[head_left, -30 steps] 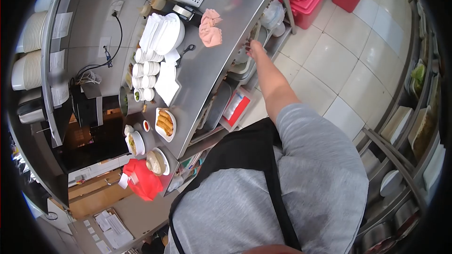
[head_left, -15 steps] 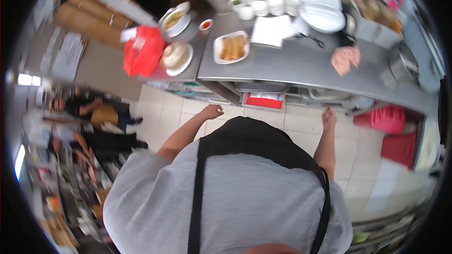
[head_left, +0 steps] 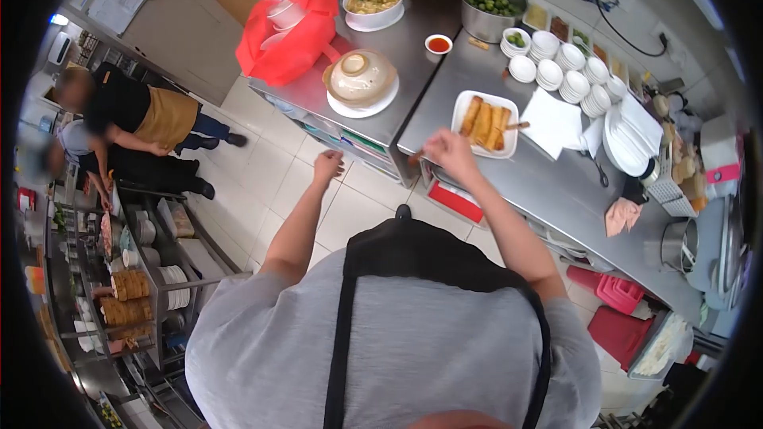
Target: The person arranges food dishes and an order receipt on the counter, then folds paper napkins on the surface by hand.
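Observation:
My right hand [head_left: 451, 152] is over the front edge of the steel counter, fingers pinched, beside a white dish [head_left: 486, 154] of golden-brown rolls [head_left: 486, 124]. Brown stick-like bits show on either side of this hand; whether it holds them is unclear. My left hand [head_left: 329, 165], fingers curled in with nothing seen in them, hangs over the floor before the left counter. Nearest to it above is a lidded beige clay pot [head_left: 362, 78] on a white plate [head_left: 364, 110]. A small cup of red sauce [head_left: 438, 44] stands farther back.
A red plastic bag [head_left: 286, 44] and a bowl of soup [head_left: 373, 0] stand on the left counter. Behind the rolls are stacked white cups [head_left: 548, 74], paper sheets [head_left: 551, 121] and a metal pot [head_left: 491, 24]. Two people stand at left near a shelf rack [head_left: 163, 290].
My right hand has moved forward and left, from low at the right to the dish of rolls. My left hand stays low. The view has turned, bringing the counters nearer.

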{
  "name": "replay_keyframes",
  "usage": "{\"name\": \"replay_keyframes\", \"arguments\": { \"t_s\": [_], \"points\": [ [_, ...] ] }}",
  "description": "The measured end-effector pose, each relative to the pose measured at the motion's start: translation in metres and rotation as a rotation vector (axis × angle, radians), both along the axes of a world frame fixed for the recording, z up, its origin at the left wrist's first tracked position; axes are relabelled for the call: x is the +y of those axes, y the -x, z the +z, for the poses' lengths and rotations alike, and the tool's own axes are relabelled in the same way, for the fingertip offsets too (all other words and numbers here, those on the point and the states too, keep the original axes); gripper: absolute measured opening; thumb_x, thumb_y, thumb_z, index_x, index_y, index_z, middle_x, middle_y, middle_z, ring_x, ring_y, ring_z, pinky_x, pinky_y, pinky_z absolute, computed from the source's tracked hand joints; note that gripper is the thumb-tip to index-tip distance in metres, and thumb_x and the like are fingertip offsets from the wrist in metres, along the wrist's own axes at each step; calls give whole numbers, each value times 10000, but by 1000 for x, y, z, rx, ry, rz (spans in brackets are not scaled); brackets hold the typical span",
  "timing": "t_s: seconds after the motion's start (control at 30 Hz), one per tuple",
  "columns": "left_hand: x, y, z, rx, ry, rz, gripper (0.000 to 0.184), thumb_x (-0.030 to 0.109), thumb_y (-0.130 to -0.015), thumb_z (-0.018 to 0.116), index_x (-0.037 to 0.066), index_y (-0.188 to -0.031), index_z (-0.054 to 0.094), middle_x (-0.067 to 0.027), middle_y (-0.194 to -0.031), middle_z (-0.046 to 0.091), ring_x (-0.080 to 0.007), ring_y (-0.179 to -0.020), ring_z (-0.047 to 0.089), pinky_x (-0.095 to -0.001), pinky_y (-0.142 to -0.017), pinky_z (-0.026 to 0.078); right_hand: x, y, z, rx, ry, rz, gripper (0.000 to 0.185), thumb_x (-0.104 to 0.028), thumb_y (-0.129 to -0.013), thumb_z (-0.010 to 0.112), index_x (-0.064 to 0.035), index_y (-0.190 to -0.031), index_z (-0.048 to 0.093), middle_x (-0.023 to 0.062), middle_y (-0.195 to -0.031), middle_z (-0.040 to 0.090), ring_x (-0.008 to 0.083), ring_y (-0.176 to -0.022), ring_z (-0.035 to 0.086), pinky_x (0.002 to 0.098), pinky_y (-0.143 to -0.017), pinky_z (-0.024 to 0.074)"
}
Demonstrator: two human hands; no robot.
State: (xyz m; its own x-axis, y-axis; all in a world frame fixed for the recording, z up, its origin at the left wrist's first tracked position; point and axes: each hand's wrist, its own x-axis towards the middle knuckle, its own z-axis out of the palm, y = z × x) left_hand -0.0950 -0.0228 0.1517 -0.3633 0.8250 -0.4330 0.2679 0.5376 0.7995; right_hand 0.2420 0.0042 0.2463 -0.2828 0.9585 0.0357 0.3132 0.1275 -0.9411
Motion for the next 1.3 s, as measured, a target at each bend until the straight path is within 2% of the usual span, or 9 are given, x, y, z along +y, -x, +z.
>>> {"name": "replay_keyframes", "arguments": {
  "t_s": [0.33,0.53,0.6,0.7,0.87,0.93,1.03,1.1,1.3],
  "points": [
    [118,69,30,-188,-134,69,257,222,-856,554,-22,-937,556,-105,-725,581,-170,-579,600,-266,-526,525,220,88,-57,84,295,-515,117,-88,-737,649,10,-699,595,89,-614,625,143,-515,614,257,-496,506],
    [152,57,36,-332,-37,-76,221,173,-858,550,-17,-953,493,-123,-723,585,-210,-600,626,-321,-538,557,216,95,-57,140,511,-387,237,-165,-748,676,40,-834,595,116,-706,630,179,-587,621,276,-540,512],
    [159,56,32,-365,-51,-55,173,129,-846,548,-8,-920,472,-131,-693,581,-222,-579,622,-334,-524,559,207,85,-52,-336,-3,-381,337,-228,-756,676,41,-947,603,118,-747,627,210,-691,626,301,-653,502],
    [167,62,31,-372,7,-55,149,96,-824,555,-5,-895,471,-131,-674,577,-227,-554,616,-334,-490,553,138,57,37,-259,-228,-302,316,-243,-792,640,-39,-1031,609,125,-866,625,214,-789,622,296,-722,471],
    [182,81,29,-306,-51,-4,141,46,-779,569,-32,-861,486,-155,-675,579,-249,-525,614,-371,-425,550,30,-58,24,-66,-26,-690,223,-177,-854,580,22,-951,608,72,-802,611,127,-743,587,252,-642,483],
    [186,96,23,-287,-63,8,144,52,-778,569,-34,-860,486,-154,-671,578,-250,-524,614,-372,-430,552,-8,-96,-2,-279,-22,-840,227,-181,-868,559,10,-986,592,77,-799,602,122,-722,585,240,-615,488],
    [187,123,23,-256,-74,51,175,66,-778,571,-37,-885,478,-157,-685,580,-260,-534,619,-373,-444,558,-31,-102,-25,-217,268,-854,261,-187,-874,546,-1,-1058,545,100,-869,601,158,-728,603,253,-637,501],
    [183,140,22,-245,-63,77,204,73,-777,573,-39,-913,471,-161,-704,583,-270,-545,623,-373,-453,562,-35,-73,-10,410,560,-739,308,-185,-879,525,-5,-1123,473,137,-960,589,231,-775,630,297,-661,526],
    [172,161,24,-330,-98,241,182,40,-817,506,-16,-959,408,-167,-767,583,-291,-579,632,-350,-480,574,-12,-73,-52,618,495,-827,321,-129,-862,485,45,-1122,414,195,-976,581,303,-797,639,326,-650,554]
  ]
}}
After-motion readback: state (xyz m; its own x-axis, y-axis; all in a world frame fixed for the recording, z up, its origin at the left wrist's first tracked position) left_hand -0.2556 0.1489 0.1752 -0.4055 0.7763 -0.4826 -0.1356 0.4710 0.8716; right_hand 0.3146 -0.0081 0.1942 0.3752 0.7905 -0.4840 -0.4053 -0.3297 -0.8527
